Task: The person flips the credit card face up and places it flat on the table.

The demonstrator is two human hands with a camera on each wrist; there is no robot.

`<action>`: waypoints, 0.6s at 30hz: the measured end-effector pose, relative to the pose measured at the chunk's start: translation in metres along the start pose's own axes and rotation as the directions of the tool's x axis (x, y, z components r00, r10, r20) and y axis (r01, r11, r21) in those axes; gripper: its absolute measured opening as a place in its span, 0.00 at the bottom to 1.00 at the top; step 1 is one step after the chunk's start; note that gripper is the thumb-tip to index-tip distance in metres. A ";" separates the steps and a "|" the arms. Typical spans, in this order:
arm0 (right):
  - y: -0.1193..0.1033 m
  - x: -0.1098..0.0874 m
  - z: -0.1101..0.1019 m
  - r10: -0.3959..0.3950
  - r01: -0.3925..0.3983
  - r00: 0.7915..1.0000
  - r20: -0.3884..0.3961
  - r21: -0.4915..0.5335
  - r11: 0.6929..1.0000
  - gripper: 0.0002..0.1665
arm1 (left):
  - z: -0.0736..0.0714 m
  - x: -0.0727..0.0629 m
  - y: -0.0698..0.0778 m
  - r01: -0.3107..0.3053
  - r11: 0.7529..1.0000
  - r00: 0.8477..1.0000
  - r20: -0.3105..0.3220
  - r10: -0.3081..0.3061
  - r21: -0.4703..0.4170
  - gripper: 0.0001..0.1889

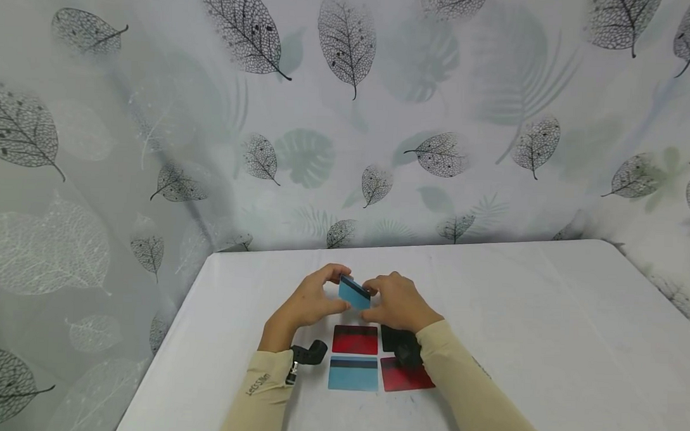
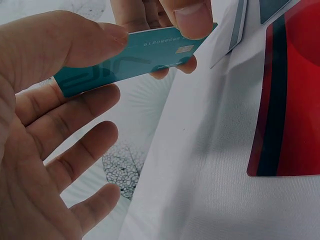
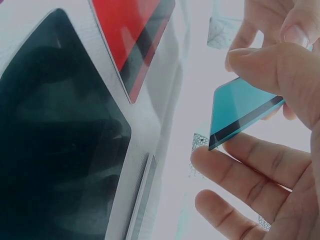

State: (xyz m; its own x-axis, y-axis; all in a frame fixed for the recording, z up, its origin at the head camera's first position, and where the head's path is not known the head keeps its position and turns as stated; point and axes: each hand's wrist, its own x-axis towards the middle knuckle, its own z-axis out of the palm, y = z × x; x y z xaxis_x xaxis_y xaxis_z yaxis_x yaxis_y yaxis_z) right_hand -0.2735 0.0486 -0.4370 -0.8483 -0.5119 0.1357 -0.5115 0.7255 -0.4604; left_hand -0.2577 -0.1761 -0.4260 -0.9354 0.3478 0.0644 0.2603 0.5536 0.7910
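Left grip (image 1: 310,298) and right grip (image 1: 400,302) pinch a blue card (image 1: 353,296); left sleeve (image 1: 261,393) reads "Let's Slim".

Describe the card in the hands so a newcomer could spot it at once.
Over the white table, find the left hand and the right hand. Between them is a tilted blue card with a dark stripe. Unlike the similar blue card lying flat nearer the wearer, it is held up in both hands.
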 end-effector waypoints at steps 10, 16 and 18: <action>0.000 0.000 0.000 0.009 -0.009 1.000 0.009 0.065 0.998 0.26 | 0.000 -0.001 -0.001 -0.037 0.997 0.999 -0.002 0.037 -0.060 0.33; 0.001 0.000 0.000 -0.007 0.006 1.000 0.007 0.067 0.998 0.26 | 0.002 0.001 -0.006 -0.047 0.991 0.999 0.007 0.048 -0.127 0.33; 0.001 0.000 0.000 -0.016 0.016 1.000 0.005 0.065 0.998 0.26 | 0.002 0.001 -0.007 -0.049 0.989 0.999 0.011 0.051 -0.139 0.32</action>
State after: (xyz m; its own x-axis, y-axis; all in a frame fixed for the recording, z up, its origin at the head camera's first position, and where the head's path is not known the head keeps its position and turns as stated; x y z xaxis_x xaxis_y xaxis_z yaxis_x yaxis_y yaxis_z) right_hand -0.2739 0.0494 -0.4379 -0.8393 -0.5257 0.1385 -0.5145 0.6859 -0.5146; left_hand -0.2603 -0.1781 -0.4330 -0.9183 0.3836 0.0982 0.2702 0.4257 0.8636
